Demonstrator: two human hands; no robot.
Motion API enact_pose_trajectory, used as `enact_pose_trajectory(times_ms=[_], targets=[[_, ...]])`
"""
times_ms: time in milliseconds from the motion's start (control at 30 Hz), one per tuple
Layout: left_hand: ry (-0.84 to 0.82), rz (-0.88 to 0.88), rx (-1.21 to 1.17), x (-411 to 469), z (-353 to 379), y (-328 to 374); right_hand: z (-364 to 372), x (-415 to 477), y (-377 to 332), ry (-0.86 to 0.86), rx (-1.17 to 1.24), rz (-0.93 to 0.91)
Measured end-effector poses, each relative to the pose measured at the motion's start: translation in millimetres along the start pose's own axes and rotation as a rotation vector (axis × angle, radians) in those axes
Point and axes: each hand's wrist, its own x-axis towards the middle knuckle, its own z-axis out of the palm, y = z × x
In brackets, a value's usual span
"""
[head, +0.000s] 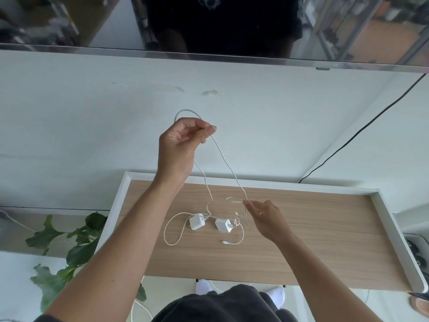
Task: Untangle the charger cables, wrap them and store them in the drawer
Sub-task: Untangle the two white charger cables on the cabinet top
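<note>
Two white charger bricks, one on the left and one on the right, lie side by side on the wooden tabletop, their thin white cables tangled around them. My left hand is raised above the table and pinches a loop of white cable that hangs down toward the bricks. My right hand hovers low over the table to the right of the bricks, and its fingertips pinch the same cable where it drops. A loose connector end lies in front of the bricks.
The tabletop has a raised white rim along its back and sides. A leafy green plant stands left of the table. A dark screen hangs on the white wall above, with a black cord running down at the right.
</note>
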Motion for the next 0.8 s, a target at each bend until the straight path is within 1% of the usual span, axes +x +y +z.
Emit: enact_pose_trajectory(times_ms=[100,167,233,267,300,333,400,433,467,500,567,600,633,700,767,800], targets=[[0.046,-0.014,0.052,2,-11,-17,2,8,2,0.134,0.016,-0.034],[0.076,-0.021,0.160,2,-21,-31,2,12,2,0.170,0.000,-0.050],[0.073,-0.019,0.398,3,-31,-42,0,13,-3,0.190,-0.013,-0.073],[0.046,-0.039,0.565,3,-37,-48,-1,12,-5,0.211,-0.021,-0.088],[-0.009,-0.093,0.754,4,-44,-56,-3,12,-8,0.232,-0.031,-0.102],[-0.100,-0.206,0.945,4,-51,-65,-4,12,-11,0.244,-0.044,-0.115],[-0.283,-0.494,1.264,2,-62,-76,-7,11,-17,0.240,-0.068,-0.129],[-0.343,-0.595,1.363,-1,-61,-77,-7,11,-20,0.231,-0.081,-0.130],[-0.378,-0.654,1.432,-7,-56,-74,-8,11,-24,0.224,-0.086,-0.130],[-0.395,-0.678,1.491,-14,-48,-69,-9,12,-28,0.222,-0.083,-0.128],[-0.405,-0.647,1.593,-28,-26,-56,-10,12,-35,0.224,-0.079,-0.129],[-0.411,-0.600,1.624,-33,-17,-53,-10,11,-39,0.219,-0.085,-0.133],[-0.419,-0.511,1.642,-37,-12,-54,-10,11,-42,0.212,-0.089,-0.137],[-0.444,-0.236,1.593,-39,-8,-63,-11,10,-50,0.203,-0.089,-0.146],[-0.564,-0.031,1.449,-36,-5,-70,-12,9,-56,0.201,-0.088,-0.157],[-0.607,0.026,1.381,-36,-3,-72,-12,9,-58,0.201,-0.084,-0.160]])
